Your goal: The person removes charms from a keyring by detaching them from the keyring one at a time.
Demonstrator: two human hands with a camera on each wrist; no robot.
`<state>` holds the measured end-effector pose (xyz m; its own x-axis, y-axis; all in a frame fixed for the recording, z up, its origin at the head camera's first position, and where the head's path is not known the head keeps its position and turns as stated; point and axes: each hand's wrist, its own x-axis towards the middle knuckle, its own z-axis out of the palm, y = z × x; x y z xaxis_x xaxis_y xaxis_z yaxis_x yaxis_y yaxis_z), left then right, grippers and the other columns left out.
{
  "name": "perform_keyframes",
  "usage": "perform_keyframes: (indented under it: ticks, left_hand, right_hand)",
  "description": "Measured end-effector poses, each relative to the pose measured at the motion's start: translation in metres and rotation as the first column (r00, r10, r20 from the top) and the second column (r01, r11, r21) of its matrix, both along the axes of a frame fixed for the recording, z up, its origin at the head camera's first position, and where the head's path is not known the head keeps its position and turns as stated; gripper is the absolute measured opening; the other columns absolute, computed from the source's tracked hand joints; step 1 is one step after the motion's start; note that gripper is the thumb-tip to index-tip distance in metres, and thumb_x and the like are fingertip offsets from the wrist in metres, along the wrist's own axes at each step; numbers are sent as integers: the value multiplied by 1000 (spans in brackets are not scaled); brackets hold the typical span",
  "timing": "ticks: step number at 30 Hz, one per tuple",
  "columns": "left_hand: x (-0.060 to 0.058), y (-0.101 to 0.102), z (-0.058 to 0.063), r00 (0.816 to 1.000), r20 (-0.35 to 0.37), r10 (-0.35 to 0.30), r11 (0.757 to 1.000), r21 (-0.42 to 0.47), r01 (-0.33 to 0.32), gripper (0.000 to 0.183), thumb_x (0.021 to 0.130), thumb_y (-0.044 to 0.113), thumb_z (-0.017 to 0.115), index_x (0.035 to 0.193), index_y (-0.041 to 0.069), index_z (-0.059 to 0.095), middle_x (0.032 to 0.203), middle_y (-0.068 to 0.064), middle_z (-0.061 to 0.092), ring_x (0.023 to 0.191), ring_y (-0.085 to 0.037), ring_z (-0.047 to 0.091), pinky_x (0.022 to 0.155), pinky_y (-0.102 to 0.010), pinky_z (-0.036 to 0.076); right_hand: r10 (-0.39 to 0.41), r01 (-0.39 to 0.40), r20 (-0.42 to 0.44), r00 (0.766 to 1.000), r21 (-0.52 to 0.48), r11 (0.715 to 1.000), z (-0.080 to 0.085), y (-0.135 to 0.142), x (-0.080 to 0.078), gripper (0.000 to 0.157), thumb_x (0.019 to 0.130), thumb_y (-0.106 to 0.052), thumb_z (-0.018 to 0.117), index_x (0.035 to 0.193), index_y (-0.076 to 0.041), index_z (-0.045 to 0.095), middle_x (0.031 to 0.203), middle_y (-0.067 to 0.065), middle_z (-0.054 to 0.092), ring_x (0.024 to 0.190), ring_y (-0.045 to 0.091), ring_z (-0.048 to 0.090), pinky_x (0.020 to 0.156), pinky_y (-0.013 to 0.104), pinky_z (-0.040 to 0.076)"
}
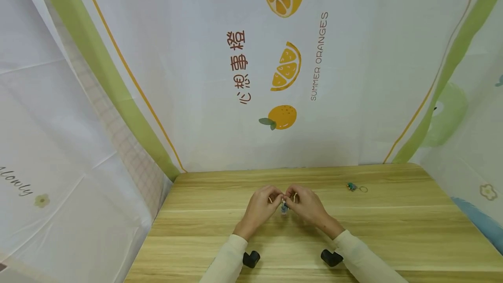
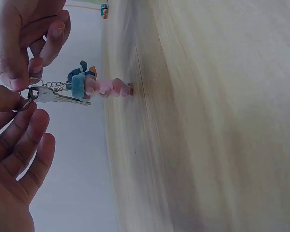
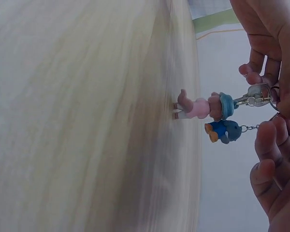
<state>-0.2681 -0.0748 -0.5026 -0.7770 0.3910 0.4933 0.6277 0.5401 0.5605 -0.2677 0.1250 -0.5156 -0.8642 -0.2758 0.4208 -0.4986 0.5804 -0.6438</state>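
Observation:
My left hand [image 1: 260, 206] and right hand [image 1: 307, 205] meet fingertip to fingertip over the table. Between them, both pinch a metal key ring [image 2: 25, 102]. A silver key [image 2: 67, 98] hangs from it. Below the fingers hangs a figurine [image 3: 200, 108] in pink with a blue hat, its feet close to the tabletop; whether they touch, I cannot tell. A smaller blue figure [image 3: 224, 130] with orange feet dangles on a short chain [image 3: 250, 127] beside it. Fingertips partly hide the ring, so which part each hand grips is unclear.
On the wooden table [image 1: 204, 243], a small green keychain [image 1: 351, 186] with its ring lies to the right of my hands. Black wrist-worn parts [image 1: 251, 259] show near both sleeves. A printed cloth [image 1: 204, 99] hangs behind the table's far edge.

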Motion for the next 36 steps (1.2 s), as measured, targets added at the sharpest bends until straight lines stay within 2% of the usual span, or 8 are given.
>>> perform_keyframes:
  ticks: [11,16,20,27,32,36]
  left_hand:
    - [1,4,2,998,-57,39,997,-61,-42,6,103,14,72,103,12,78,90,0,74,76,-6,65,67,-17,54]
    - [1,4,2,994,-81,80,995,-58,-85,5,102,12,73,101,12,77,87,0,74,73,-6,65,65,-16,52]
    - [0,2,2,991,-98,86,994,-51,-92,5,102,12,73,101,12,77,87,0,74,73,-7,66,65,-17,53]
    - [0,1,1,994,-68,82,996,-33,-84,4,102,12,73,102,11,77,87,0,74,74,-7,66,66,-18,54]
    - [0,2,1,997,-48,63,998,-28,-64,6,103,12,71,104,10,77,90,-1,74,76,-7,66,67,-18,55]
    - [1,4,2,998,-35,43,999,-32,-44,6,104,14,71,105,11,77,91,-1,74,77,-8,66,68,-18,55]
  right_hand:
    - [36,-37,-23,999,-30,999,-3,2,0,14,99,-10,74,91,-19,66,78,-11,61,59,1,49,52,21,42]
    - [51,-53,-37,998,-47,997,-3,2,0,15,98,-8,74,92,-19,66,81,-10,62,61,1,51,53,21,44]
    - [45,-47,-36,998,-53,997,-3,2,0,16,98,-8,75,92,-20,66,82,-10,64,62,0,51,54,21,45]
    - [37,-37,-10,999,-45,998,-4,3,0,15,98,-12,77,92,-21,67,83,-11,64,58,1,50,53,21,44]
    - [41,-40,20,999,-50,998,-4,4,1,8,101,-16,75,96,-17,69,85,-9,65,57,0,50,52,22,45]
    - [26,-25,29,999,-45,999,-5,5,0,8,101,-15,75,97,-18,69,85,-9,65,58,0,50,53,22,45]
